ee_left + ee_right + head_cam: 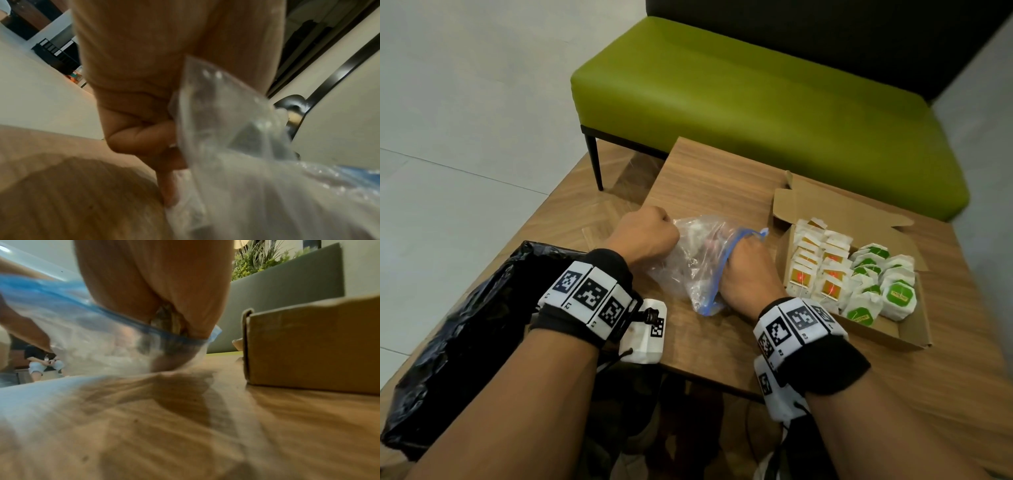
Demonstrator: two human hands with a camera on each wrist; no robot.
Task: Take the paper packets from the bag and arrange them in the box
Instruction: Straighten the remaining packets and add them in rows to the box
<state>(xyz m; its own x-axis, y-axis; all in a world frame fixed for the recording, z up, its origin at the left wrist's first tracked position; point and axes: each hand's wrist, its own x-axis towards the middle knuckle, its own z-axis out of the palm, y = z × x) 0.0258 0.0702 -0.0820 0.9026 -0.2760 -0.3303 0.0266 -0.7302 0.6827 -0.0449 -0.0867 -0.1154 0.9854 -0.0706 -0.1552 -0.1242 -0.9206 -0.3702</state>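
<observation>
Head view shows the left hand [645, 236] fisted on the closed end of the clear bag [697, 263], its fingers [141, 138] curled and pinching the plastic, likely to anchor it on the worktop [722, 185]. The right hand [748, 270] is pushed in through the blue-edged mouth; whether its fingers grip anything inside I cannot tell, as the plastic blurs them. The cardboard box [893, 334] sits just beside the right wrist, lid flap open, so each carry is short. Paper packets [832, 270] already stand in rows, orange-labelled to the left and green to the right. What remains in the bag is unclear
</observation>
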